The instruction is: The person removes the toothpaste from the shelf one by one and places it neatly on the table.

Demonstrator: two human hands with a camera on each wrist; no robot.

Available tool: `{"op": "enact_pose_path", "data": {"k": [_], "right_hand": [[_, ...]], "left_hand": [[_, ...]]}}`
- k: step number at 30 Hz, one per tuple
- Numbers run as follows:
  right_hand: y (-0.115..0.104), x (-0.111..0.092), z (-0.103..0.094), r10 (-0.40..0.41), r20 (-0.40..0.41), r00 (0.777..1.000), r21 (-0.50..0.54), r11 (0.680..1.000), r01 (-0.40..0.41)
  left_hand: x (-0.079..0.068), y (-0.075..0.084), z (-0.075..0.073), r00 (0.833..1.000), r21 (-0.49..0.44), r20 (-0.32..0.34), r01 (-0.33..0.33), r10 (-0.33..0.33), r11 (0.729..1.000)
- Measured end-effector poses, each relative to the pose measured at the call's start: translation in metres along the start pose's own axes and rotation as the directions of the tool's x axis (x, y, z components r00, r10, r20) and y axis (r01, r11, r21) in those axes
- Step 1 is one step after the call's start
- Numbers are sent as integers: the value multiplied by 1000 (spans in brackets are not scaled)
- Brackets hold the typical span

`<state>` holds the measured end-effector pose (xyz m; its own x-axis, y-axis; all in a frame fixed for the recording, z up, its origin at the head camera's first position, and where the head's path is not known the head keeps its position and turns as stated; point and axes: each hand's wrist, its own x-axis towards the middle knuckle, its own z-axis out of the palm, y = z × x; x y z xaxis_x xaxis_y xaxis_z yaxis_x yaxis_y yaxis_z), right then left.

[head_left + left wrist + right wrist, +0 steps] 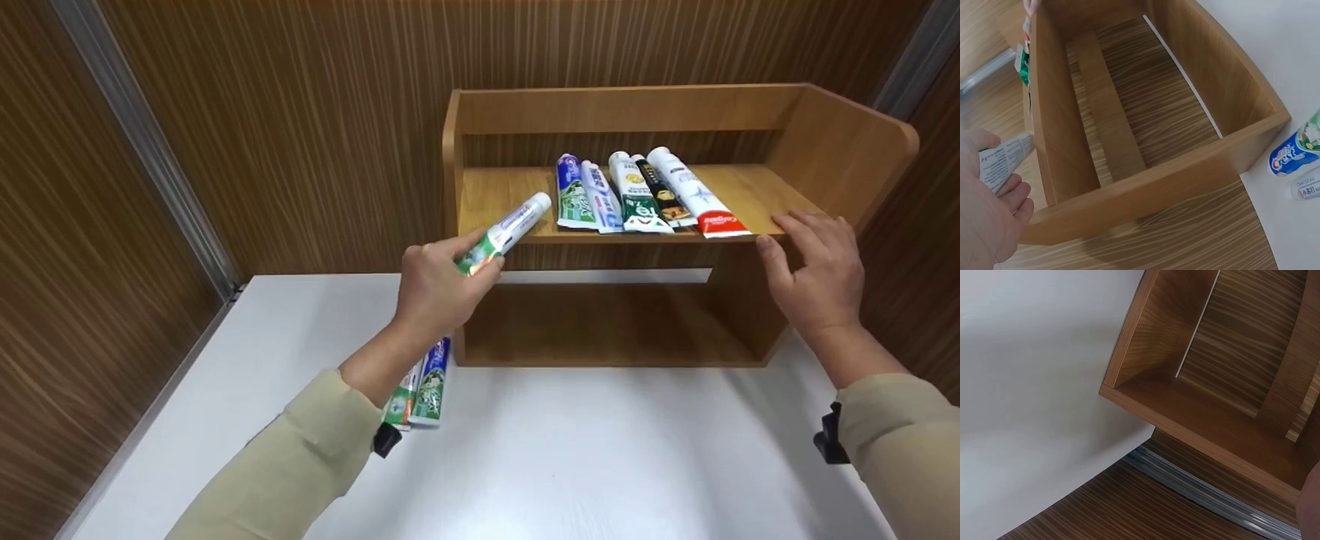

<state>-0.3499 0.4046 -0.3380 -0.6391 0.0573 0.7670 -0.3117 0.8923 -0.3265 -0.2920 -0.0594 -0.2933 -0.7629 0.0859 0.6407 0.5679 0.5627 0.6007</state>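
Note:
My left hand (pixel 444 281) grips a white and green toothpaste tube (pixel 517 223) by its lower end, cap pointing up and right, at the left front of the wooden shelf's upper board (pixel 502 180). In the left wrist view the held tube (pixel 1008 160) shows its printed back. My right hand (pixel 817 262) rests on the board's front edge at the right, holding nothing. Between the hands, several tubes lie side by side on the board, from a blue and green tube (pixel 574 195) to a white and red Colgate tube (pixel 697 195).
On the white table (pixel 555 450), a blue and green Crest tube (pixel 433 382) and a white and green tube (pixel 403 401) lie left of the shelf, partly behind my left forearm. The shelf's lower compartment (pixel 600 322) faces me. Wood-grain walls (pixel 300 135) stand behind and beside.

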Motion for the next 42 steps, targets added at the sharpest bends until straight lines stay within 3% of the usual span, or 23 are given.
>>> {"op": "enact_pose_path", "data": {"k": [8, 15, 25, 42], "right_hand": [[1, 1, 3, -44, -46, 998, 17, 999, 45], [1, 0, 1, -12, -22, 1000, 11, 1000, 12], [1, 0, 2, -15, -31, 999, 13, 1000, 15], [-1, 1, 2, -32, -42, 999, 20, 999, 33]], "left_hand": [[-19, -11, -16, 998, -25, -22, -59, 58, 998], [-34, -21, -27, 992, -55, -44, -121, 119, 991], [-58, -36, -42, 985, -23, -72, -158, 156, 987], [-91, -66, -65, 988, -4, -107, -114, 113, 993]]}}
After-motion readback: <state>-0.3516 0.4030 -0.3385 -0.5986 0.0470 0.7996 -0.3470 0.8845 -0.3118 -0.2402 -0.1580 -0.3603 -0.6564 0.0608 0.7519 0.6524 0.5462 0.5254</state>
